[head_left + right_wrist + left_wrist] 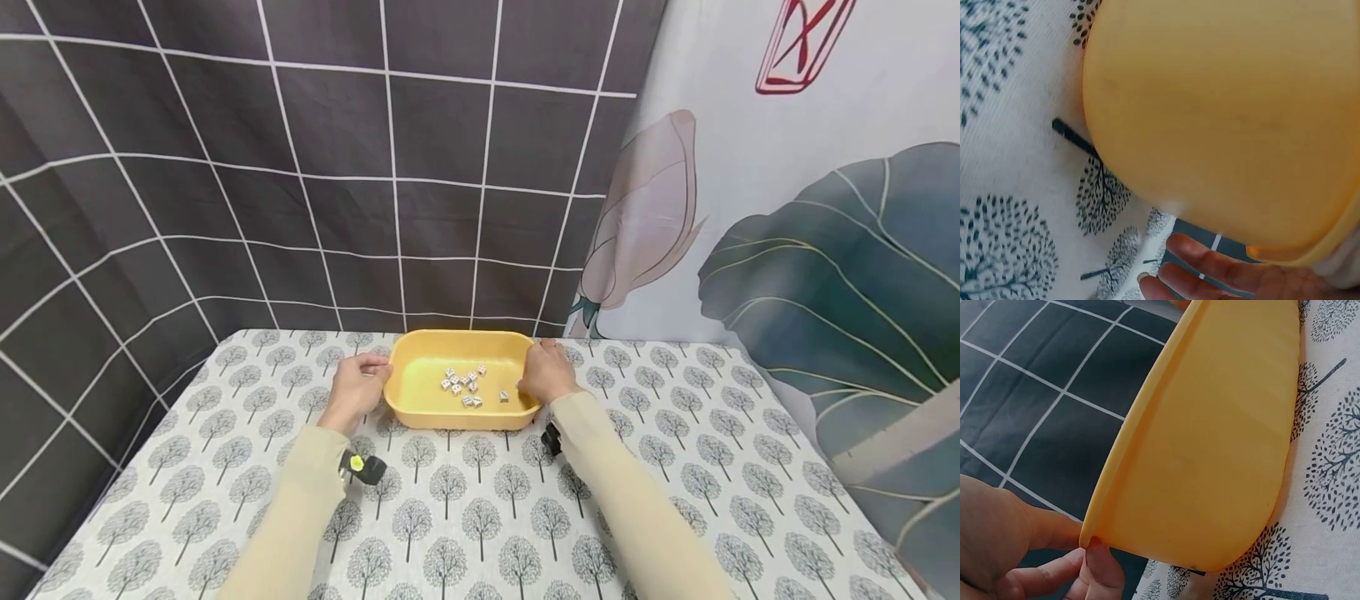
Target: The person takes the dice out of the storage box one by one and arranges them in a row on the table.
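Tub: left grip pinching left rim; right grip at right rim, hold unclear. Risk: uneven tilting could spill dice inside.

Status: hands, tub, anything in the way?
Left hand pinches yellow tub at left end; right hand over right rim. Tub upright, white dice scattered inside. No obstruction seen.

We had room above tub; L grip & R grip blocked its ends, w/ dark curtain behind.
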`<action>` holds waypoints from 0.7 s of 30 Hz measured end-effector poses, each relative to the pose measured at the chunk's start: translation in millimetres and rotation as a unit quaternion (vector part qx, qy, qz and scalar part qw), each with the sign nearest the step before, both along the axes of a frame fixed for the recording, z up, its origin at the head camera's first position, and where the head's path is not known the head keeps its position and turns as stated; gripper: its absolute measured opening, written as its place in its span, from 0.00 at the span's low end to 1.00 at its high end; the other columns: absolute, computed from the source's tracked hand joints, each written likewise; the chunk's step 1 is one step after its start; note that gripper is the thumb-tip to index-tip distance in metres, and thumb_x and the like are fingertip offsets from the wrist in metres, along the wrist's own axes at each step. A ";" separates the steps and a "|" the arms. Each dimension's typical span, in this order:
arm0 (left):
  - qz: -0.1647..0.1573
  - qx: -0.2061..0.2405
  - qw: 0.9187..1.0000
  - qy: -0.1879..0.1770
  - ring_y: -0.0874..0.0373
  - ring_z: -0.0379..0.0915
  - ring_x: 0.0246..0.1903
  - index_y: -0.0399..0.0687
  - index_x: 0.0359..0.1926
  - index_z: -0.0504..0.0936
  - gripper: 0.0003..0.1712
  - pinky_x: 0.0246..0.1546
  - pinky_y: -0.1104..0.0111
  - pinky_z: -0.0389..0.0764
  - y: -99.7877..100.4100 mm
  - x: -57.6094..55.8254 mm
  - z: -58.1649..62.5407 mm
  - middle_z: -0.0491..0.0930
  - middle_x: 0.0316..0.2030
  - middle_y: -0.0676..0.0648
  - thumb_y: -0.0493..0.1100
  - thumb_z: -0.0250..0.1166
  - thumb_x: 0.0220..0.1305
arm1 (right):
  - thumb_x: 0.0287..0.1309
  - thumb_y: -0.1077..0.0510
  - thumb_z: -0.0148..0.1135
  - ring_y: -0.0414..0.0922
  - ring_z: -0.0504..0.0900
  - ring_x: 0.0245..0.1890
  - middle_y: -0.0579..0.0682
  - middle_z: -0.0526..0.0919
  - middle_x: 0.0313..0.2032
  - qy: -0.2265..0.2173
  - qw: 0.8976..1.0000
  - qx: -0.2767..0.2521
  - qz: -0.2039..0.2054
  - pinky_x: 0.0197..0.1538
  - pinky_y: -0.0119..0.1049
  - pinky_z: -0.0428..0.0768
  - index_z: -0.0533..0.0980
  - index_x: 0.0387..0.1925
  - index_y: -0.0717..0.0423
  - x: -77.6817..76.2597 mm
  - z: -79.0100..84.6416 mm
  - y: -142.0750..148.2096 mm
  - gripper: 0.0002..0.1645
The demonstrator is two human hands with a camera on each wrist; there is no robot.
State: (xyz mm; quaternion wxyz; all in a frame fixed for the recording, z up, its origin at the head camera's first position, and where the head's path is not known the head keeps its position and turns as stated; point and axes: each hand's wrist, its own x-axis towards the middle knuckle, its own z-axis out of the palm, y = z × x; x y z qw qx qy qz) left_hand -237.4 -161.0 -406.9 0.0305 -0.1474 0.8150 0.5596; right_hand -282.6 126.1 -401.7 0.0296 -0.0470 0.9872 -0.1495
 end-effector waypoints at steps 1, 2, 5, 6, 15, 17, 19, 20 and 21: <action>0.000 0.001 1.000 0.000 0.51 0.76 0.49 0.38 0.62 0.76 0.19 0.43 0.73 0.80 -0.2 0.2 0.2 0.77 0.55 0.38 0.40 0.59 0.75 | 0.46 0.61 0.76 0.58 0.74 0.53 0.61 0.79 0.49 -0.002 1.000 -0.006 -0.002 0.60 0.52 0.79 0.77 0.22 0.58 -0.2 0.6 -0.5 0.12; 0.000 0.003 1.000 0.001 0.51 0.76 0.49 0.38 0.62 0.76 0.19 0.43 0.72 0.80 -0.4 0.2 0.3 0.77 0.55 0.38 0.40 0.59 0.75 | 0.45 0.61 0.77 0.58 0.74 0.53 0.61 0.79 0.48 -0.002 1.000 -0.012 -0.004 0.60 0.52 0.79 0.78 0.22 0.58 -0.5 0.8 -0.6 0.12; 0.000 0.003 1.000 0.002 0.51 0.76 0.49 0.38 0.62 0.76 0.19 0.43 0.72 0.80 -0.6 0.5 0.3 0.77 0.55 0.38 0.41 0.59 0.75 | 0.44 0.62 0.77 0.57 0.74 0.52 0.58 0.78 0.44 -0.004 0.999 -0.034 -0.006 0.58 0.51 0.79 0.78 0.20 0.57 -0.4 0.3 -0.2 0.12; 0.000 0.003 1.000 0.002 0.51 0.76 0.48 0.38 0.62 0.76 0.19 0.43 0.71 0.81 -0.6 0.6 0.2 0.77 0.55 0.38 0.40 0.59 0.75 | 0.44 0.62 0.77 0.57 0.74 0.52 0.58 0.78 0.43 -0.004 0.999 -0.041 -0.006 0.58 0.51 0.79 0.79 0.19 0.57 -0.1 0.2 0.4 0.12; 0.001 0.000 1.000 0.005 0.50 0.77 0.49 0.38 0.61 0.76 0.19 0.43 0.72 0.81 0.1 0.2 -0.6 0.77 0.55 0.38 0.40 0.59 0.74 | 0.43 0.60 0.80 0.55 0.72 0.51 0.56 0.77 0.42 0.006 0.997 -0.080 0.018 0.58 0.49 0.75 0.80 0.18 0.54 1.3 1.5 5.1 0.12; 0.002 0.002 1.000 0.003 0.49 0.77 0.50 0.38 0.61 0.76 0.19 0.43 0.72 0.80 -0.2 0.1 -0.7 0.77 0.55 0.38 0.41 0.59 0.74 | 0.43 0.60 0.80 0.55 0.71 0.51 0.56 0.77 0.42 0.013 0.996 -0.080 0.032 0.58 0.49 0.74 0.81 0.19 0.54 1.0 1.3 5.8 0.12; 0.002 0.002 1.000 0.004 0.49 0.77 0.50 0.38 0.61 0.76 0.19 0.42 0.72 0.80 -0.4 0.1 -0.8 0.77 0.55 0.38 0.41 0.59 0.74 | 0.43 0.59 0.81 0.55 0.70 0.51 0.56 0.77 0.43 0.019 0.995 -0.081 0.046 0.59 0.49 0.73 0.83 0.20 0.53 1.5 2.0 6.0 0.11; 0.002 0.002 1.000 0.004 0.49 0.77 0.50 0.38 0.61 0.76 0.19 0.42 0.73 0.80 -0.5 0.1 -0.7 0.77 0.55 0.38 0.41 0.59 0.74 | 0.43 0.58 0.81 0.55 0.69 0.51 0.56 0.77 0.43 0.022 0.995 -0.080 0.051 0.58 0.48 0.73 0.83 0.21 0.53 2.0 2.5 6.3 0.11; 0.002 0.002 1.000 0.004 0.49 0.76 0.50 0.38 0.61 0.76 0.19 0.42 0.73 0.80 -0.6 0.1 -0.6 0.77 0.55 0.38 0.41 0.59 0.74 | 0.43 0.58 0.82 0.55 0.68 0.51 0.57 0.77 0.45 0.024 0.995 -0.084 0.055 0.58 0.49 0.73 0.84 0.22 0.54 2.8 3.1 6.8 0.10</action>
